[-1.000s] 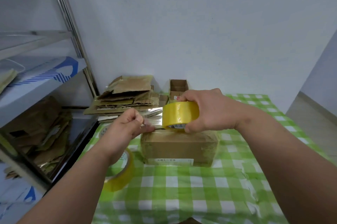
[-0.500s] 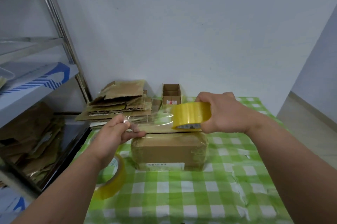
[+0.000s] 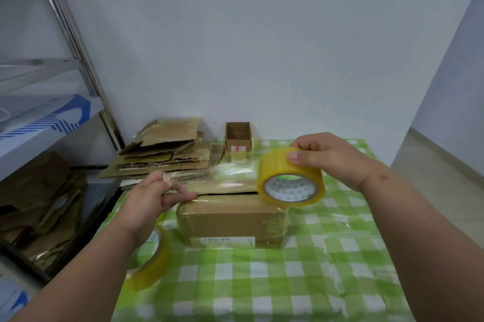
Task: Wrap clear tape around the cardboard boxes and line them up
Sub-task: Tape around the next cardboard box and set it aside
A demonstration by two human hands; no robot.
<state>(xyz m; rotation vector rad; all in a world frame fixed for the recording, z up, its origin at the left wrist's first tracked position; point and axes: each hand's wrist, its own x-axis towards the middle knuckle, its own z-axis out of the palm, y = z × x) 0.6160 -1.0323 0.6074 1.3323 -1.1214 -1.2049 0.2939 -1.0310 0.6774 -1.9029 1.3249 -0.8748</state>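
Observation:
A closed brown cardboard box (image 3: 231, 219), glossy with tape and bearing a white label on its front, lies on the green checked tablecloth (image 3: 301, 282). My right hand (image 3: 332, 158) grips a yellowish roll of clear tape (image 3: 290, 177) just above the box's right end. My left hand (image 3: 154, 198) pinches the free end of the tape strip (image 3: 225, 172), which stretches clear and shiny over the box top between both hands.
A second tape roll (image 3: 152, 266) lies on the cloth under my left forearm. Flattened cardboard (image 3: 162, 151) is piled at the back left beside a small open box (image 3: 238, 139). A metal shelf rack (image 3: 47, 138) holding more cardboard stands at left. A white wall closes the back.
My hands have drawn apart, the right one carrying the roll rightward and down toward the box's right end. The tape strip between them has grown longer.

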